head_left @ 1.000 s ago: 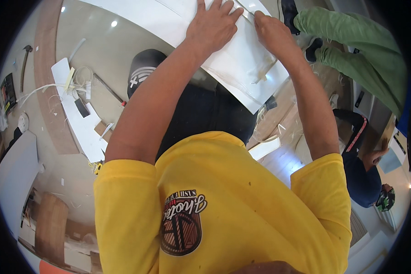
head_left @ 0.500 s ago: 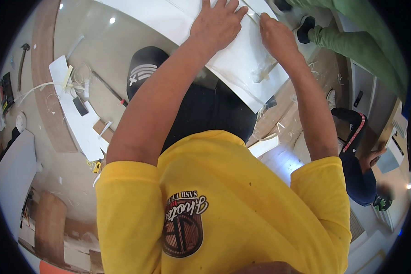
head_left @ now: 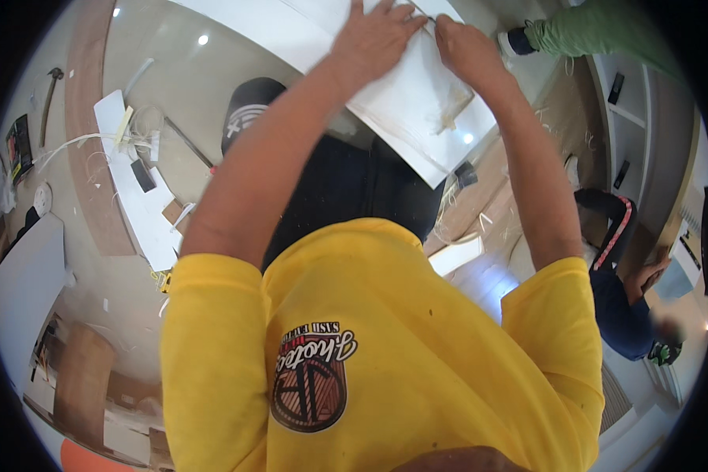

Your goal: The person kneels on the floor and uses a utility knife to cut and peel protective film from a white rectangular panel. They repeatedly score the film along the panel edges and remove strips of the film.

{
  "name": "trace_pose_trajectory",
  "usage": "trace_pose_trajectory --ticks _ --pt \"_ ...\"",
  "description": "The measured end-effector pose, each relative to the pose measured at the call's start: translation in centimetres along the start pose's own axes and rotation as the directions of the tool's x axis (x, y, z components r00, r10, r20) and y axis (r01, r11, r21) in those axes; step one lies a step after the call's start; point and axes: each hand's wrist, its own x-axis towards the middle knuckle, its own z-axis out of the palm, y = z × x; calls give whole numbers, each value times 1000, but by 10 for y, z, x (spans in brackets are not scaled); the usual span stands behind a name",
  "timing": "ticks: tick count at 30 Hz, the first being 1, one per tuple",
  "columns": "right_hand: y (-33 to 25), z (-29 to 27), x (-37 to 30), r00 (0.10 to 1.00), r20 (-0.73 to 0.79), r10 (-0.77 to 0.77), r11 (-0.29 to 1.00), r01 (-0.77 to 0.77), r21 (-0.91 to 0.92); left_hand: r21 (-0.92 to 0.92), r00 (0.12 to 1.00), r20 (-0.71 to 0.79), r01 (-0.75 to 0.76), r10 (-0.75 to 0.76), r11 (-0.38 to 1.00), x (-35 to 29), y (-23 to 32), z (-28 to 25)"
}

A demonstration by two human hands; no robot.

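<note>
A white panel (head_left: 405, 118) lies across my knees and runs off past the top edge. My left hand (head_left: 374, 43) presses on it, palm down with fingers spread. Just to the right, my right hand (head_left: 468, 51) is closed, its fingertips near a small dark thin thing at the panel's surface. Its kind is too small to make out. A wrinkled, see-through brownish patch (head_left: 452, 110) shows on the panel towards its near right corner.
On the floor at left are a hammer (head_left: 51, 98), a white strip (head_left: 126, 185) with cut-offs and a long thin tool with a red end (head_left: 189, 145). A green trouser leg (head_left: 598, 35) stands at upper right; another person (head_left: 617, 307) sits at right.
My right hand has moved slightly left, closer to my left hand, which stays on the panel. The person in green trousers has shifted towards the upper right edge.
</note>
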Motion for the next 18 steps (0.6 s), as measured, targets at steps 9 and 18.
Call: trace_pose_trajectory --ticks 9,18 --pt "12 5 -12 993 -84 -79 997 79 6 17 992 -22 126 -126 992 -5 29 0" --pt "15 9 -3 995 -84 -56 998 55 -14 33 995 12 103 -104 994 0 34 -13"
